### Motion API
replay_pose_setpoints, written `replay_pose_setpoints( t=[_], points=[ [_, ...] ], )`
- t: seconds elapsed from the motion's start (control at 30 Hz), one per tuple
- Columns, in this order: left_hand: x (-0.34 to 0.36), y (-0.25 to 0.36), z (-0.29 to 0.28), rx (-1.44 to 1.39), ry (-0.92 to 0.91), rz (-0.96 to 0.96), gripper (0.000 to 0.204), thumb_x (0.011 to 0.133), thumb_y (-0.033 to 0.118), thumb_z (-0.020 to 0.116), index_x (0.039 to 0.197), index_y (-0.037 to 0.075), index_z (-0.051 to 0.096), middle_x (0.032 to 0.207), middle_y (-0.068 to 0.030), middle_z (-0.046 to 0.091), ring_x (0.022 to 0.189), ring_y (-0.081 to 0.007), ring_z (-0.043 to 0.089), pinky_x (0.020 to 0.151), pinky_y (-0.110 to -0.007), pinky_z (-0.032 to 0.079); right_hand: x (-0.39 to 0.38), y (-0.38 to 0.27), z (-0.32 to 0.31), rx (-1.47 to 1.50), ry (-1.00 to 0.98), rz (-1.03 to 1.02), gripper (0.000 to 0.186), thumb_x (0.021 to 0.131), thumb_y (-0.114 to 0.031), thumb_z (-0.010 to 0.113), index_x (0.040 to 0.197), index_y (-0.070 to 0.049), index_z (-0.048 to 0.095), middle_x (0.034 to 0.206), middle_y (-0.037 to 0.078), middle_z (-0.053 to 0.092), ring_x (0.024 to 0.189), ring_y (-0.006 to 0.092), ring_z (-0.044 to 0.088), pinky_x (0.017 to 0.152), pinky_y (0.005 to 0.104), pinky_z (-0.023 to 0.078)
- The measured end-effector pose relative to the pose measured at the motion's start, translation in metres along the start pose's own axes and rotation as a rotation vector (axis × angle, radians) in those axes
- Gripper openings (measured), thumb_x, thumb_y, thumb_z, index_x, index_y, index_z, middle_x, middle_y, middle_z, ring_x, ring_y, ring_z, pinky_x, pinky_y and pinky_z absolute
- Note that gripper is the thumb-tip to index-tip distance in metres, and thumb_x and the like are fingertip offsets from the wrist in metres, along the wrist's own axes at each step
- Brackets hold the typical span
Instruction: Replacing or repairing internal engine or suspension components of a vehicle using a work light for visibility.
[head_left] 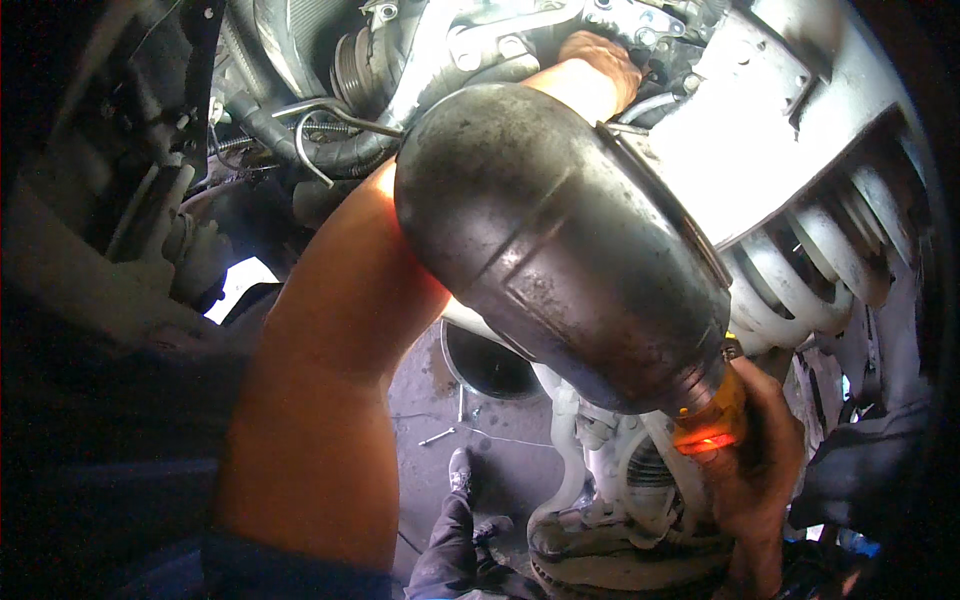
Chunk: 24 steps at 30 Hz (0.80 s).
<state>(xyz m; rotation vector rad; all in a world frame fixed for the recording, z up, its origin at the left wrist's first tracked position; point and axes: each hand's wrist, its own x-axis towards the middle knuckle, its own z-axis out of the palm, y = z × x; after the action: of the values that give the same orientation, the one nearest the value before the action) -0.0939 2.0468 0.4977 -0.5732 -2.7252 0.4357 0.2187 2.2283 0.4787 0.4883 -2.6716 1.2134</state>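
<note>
My right hand is wrapped around the orange-yellow handle of a work lamp. The lamp's large dark metal hood fills the middle of the view and faces away. Its light falls on metal parts beyond it and on my left forearm. That arm passes behind the hood into the engine bay. Past the hood's far edge shows my left hand, back up, with its fingers curled down among hoses and metal fittings. What they grip is hidden.
White coil spring on the right, ribbed pulley and bent metal pipe at upper left. Suspension parts stand below the lamp. On the grey floor lie a small metal tool and a dark round container, near a shoe.
</note>
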Motion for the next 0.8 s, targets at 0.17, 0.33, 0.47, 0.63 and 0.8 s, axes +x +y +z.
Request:
replay_pose_setpoints(
  t=[0.17, 0.33, 0.47, 0.63, 0.8],
  points=[
    [-0.006, -0.005, 0.001, -0.071, 0.174, -0.021, 0.029, 0.096, 0.024, 0.055, 0.122, 0.020, 0.068, 0.131, -0.0005, 0.063, 0.126, -0.0190, 0.056, 0.104, -0.037, 0.044, 0.001, 0.006, 0.001, -0.018, -0.015, -0.016, 0.066, 0.083, -0.043, 0.076, 0.127, 0.002, 0.056, 0.115, 0.020, 0.067, 0.104, 0.0289, 0.067, 0.089, 0.0379, 0.052],
    [0.008, 0.011, -0.008, -0.263, 0.399, -0.009, 0.029, 0.096, 0.017, 0.046, 0.107, 0.008, 0.071, 0.113, -0.0135, 0.068, 0.111, -0.0309, 0.063, 0.098, -0.038, 0.046, -0.010, -0.003, -0.012, -0.127, -0.025, 0.009, 0.067, 0.084, -0.048, 0.073, 0.127, 0.001, 0.056, 0.118, 0.018, 0.066, 0.105, 0.0303, 0.067, 0.090, 0.0376, 0.052],
    [0.005, -0.009, 0.017, -0.216, 0.393, -0.132, 0.033, 0.097, 0.023, 0.044, 0.104, 0.010, 0.073, 0.113, -0.0096, 0.070, 0.110, -0.0246, 0.064, 0.096, -0.036, 0.046, -0.002, 0.007, 0.001, -0.003, -0.056, 0.014, 0.069, 0.083, -0.049, 0.073, 0.127, 0.001, 0.056, 0.118, 0.018, 0.066, 0.105, 0.0306, 0.067, 0.091, 0.0378, 0.052],
    [0.010, -0.004, 0.024, -0.173, 0.392, -0.216, 0.032, 0.097, 0.023, 0.044, 0.105, 0.011, 0.072, 0.110, -0.0089, 0.071, 0.109, -0.0239, 0.064, 0.096, -0.036, 0.046, -0.003, 0.010, -0.003, -0.086, -0.088, -0.065, 0.068, 0.082, -0.037, 0.078, 0.129, 0.005, 0.052, 0.118, 0.014, 0.062, 0.106, 0.0222, 0.061, 0.091, 0.0340, 0.049],
    [0.010, -0.005, 0.025, -0.122, 0.513, -0.193, 0.031, 0.097, 0.022, 0.044, 0.105, 0.011, 0.072, 0.109, -0.0084, 0.071, 0.109, -0.0238, 0.064, 0.095, -0.036, 0.046, -0.003, 0.009, -0.004, -0.028, -0.089, -0.047, 0.069, 0.081, -0.035, 0.079, 0.130, 0.005, 0.052, 0.120, 0.014, 0.061, 0.110, 0.0233, 0.060, 0.094, 0.0348, 0.048]
  ],
)
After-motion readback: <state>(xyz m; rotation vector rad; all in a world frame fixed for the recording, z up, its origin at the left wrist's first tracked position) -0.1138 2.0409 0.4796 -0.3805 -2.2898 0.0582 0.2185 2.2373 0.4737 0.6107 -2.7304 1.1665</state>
